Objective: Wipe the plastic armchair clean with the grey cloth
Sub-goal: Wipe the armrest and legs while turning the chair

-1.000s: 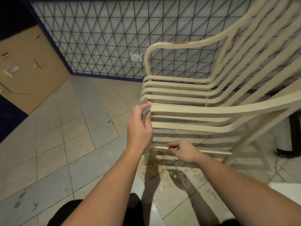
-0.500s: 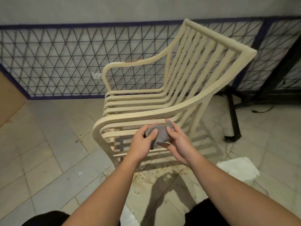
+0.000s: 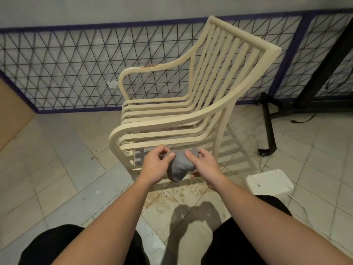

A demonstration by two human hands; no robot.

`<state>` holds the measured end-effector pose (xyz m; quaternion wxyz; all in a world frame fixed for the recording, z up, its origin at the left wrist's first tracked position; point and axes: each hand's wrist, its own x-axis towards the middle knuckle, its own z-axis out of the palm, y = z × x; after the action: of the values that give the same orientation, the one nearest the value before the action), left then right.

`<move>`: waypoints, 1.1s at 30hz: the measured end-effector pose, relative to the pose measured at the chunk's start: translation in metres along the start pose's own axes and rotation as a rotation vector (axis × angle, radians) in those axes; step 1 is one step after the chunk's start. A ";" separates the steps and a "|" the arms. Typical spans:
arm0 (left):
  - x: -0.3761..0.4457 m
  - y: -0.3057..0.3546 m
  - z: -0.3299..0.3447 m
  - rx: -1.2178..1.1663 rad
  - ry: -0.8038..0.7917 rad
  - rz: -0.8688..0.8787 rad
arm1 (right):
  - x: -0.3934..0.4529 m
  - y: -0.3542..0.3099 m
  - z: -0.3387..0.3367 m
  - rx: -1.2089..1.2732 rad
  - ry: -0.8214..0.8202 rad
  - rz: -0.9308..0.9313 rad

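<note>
1. Both hands are on the bunched grey cloth (image 3: 178, 166), held in the air just in front of the cream slatted plastic armchair (image 3: 172, 119), low down by its near front leg.
2. The left hand (image 3: 155, 165) has thumb and fingers curled onto the cloth's left end, pinching it. The right hand (image 3: 203, 165) grips the right end, thumb on top and fingers wrapped behind.
3. The cloth is a wad, sagging between the two grips. It does not appear to be touching the chair at this instant, so my read is a regrip or a fold, not a wiping stroke.
4. An orange-brown smear (image 3: 150, 66) sits on top of the far armrest, untouched.
5. Risk one: a balled cloth only smears. With the used face out, grime would go back onto the slats.
6. Risk two: the tiled floor (image 3: 57, 159) under the chair is spattered with brownish spots and looks wet. A dropped cloth lands in that and picks it up.
7. Risk three: the chair looks light. A hard push on the armrest could skid or tip it towards the black-and-purple wire mesh fence (image 3: 66, 73) behind.
</note>
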<state>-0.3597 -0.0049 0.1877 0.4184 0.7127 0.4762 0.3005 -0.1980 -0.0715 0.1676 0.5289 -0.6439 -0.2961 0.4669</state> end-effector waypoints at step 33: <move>0.069 -0.203 -0.106 0.105 -0.005 -0.654 | 0.159 0.099 -0.010 -0.900 0.223 0.110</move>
<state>-0.5092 0.1320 0.0603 0.4564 0.5435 0.6936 0.1235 -0.1379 0.0372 0.0270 0.1999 -0.8703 -0.3762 0.2471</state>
